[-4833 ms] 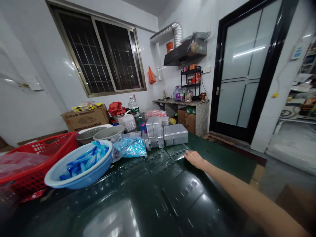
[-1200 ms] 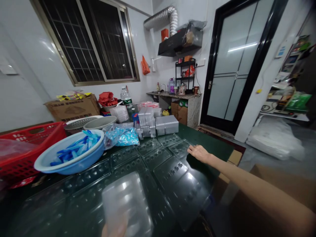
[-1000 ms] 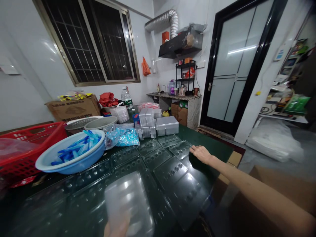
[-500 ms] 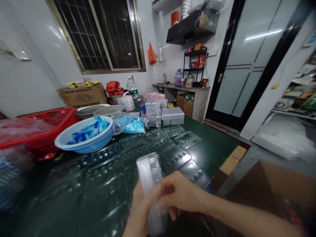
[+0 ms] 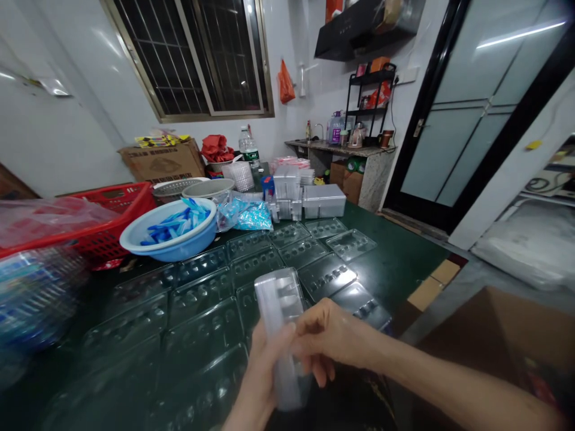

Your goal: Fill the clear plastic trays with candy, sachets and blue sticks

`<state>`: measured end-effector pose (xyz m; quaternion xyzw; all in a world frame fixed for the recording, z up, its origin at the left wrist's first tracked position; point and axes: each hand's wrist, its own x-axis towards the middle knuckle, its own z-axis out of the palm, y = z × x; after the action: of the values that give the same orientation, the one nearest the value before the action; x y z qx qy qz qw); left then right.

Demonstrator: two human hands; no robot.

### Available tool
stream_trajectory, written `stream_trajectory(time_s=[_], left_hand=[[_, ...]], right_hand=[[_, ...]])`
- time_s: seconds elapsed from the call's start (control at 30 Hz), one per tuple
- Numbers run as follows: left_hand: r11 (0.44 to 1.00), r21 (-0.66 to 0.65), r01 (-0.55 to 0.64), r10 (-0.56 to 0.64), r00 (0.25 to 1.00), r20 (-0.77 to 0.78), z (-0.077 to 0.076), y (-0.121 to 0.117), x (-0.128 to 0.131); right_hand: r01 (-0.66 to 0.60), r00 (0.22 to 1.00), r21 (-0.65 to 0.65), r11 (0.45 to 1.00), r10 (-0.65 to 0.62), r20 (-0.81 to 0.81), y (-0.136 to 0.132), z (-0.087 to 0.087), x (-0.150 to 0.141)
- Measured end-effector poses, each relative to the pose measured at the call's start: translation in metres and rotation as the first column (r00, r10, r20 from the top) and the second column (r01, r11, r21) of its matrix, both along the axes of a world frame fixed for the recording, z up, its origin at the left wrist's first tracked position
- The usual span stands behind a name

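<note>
My left hand [image 5: 260, 374] is wrapped round an upright stack of clear plastic blister trays [image 5: 279, 296] just over the table. Against the right side of that stack, my right hand [image 5: 335, 335] has its thumb and fingers closed in a pinch at the trays' edges. Blur hides whether it has one tray or more between the fingertips. Single clear blister trays [image 5: 195, 326] lie side by side in rows on the dark green table [image 5: 404, 254], beyond and left of my hands.
At the table's left stand a blue basin [image 5: 179, 248] of blue plastic pieces, a red basket [image 5: 103, 236] and blurred packaged goods [image 5: 40, 293]. More stacked trays [image 5: 323, 200] and a blue-patterned bag [image 5: 251, 214] sit at the back. A cardboard box [image 5: 498, 335] is on the right.
The view has shifted, so the room sits further right and higher in the picture. Both hands stay on the tray stack, with little change in their grip.
</note>
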<state>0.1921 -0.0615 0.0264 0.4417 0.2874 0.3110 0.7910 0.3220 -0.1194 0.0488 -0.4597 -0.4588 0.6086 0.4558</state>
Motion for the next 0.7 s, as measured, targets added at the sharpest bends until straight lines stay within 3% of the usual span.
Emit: stream_trajectory(time_s=[0.23, 0.33, 0.53, 0.63, 0.7], left_hand=[[0.999, -0.016, 0.028, -0.029, 1.0, -0.007, -0.007, 0.01, 0.001], [1.0, -0.005, 0.025, -0.025, 1.0, -0.013, -0.003, 0.008, 0.003], [0.981, 0.103, -0.167, 0.176, 0.98, -0.091, 0.019, -0.001, 0.009], [0.973, -0.064, -0.223, 0.213, 0.967, -0.137, 0.025, -0.001, 0.009], [0.948, -0.188, -0.258, 0.221, 0.956, -0.194, 0.027, 0.001, 0.007]], right_hand=[[-0.01, 1.0, 0.009, 1.0, 0.01, 0.014, 0.005, 0.0, 0.001], [-0.01, 0.998, 0.0, 1.0, 0.01, 0.065, 0.004, 0.0, 0.0], [0.17, 0.962, 0.124, 0.978, -0.192, 0.195, -0.002, 0.007, -0.01], [0.236, 0.937, 0.18, 0.955, -0.273, 0.219, -0.012, 0.023, 0.001], [0.298, 0.877, 0.247, 0.922, -0.366, 0.311, -0.023, 0.034, 0.023]])
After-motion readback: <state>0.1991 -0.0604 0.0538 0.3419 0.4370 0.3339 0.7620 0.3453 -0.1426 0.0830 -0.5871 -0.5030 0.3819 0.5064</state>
